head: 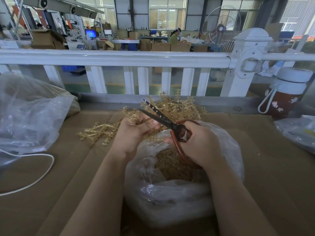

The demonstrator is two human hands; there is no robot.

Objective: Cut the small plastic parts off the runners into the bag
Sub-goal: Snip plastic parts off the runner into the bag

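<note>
The clear plastic bag (179,193) standing open on the cardboard-covered counter (272,167), right in front of the person, already holds a deep layer of small amber plastic parts (170,167), so a good share of the cutting looks done. Plenty seems left: a tangled heap of amber plastic runners (179,106) with parts on them lies just behind the hands, and a few more runners (97,132) lie on the counter to the left. The left hand (134,133) is curled round a bunch of runners above the bag's mouth, and the right hand (199,142) grips the red-brown loop handles of the black-bladed scissors (160,118), whose blades stand parted and point away over the left hand. Whether a part sits between the blades cannot be made out, and the held runners are largely hidden by the fingers. How full the bag is below its crumpled rim is unclear, as are the contents of the large cloudy plastic bag (30,113) at the far left.
</note>
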